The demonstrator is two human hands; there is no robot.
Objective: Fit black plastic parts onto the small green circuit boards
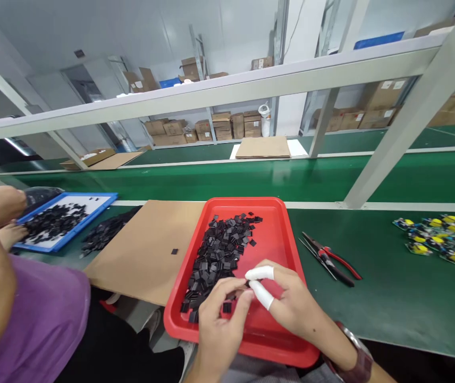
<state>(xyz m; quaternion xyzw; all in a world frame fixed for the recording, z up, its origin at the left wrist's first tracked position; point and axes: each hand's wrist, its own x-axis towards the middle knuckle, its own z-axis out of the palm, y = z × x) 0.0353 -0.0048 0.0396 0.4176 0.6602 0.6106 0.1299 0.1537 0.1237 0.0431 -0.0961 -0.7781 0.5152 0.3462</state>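
Note:
Over the near part of a red tray [293, 250], my left hand [221, 324] and my right hand [295, 300] meet with their fingertips together. White finger cots cover the thumb and forefinger of my right hand. Both hands pinch a small dark piece [248, 284], mostly hidden by the fingers. A heap of small black square pieces [221, 244] fills the left side of the tray, and a few lie loose near my left hand.
Right of the tray lie pliers [333, 260] and tweezers [318, 258], then several yellow-topped circuit boards [437, 239]. Cardboard [143, 255] lies left. Beyond it, a co-worker's hand [12, 234] reaches into a blue-rimmed tray [87, 217]. A white frame [398, 117] crosses above the bench.

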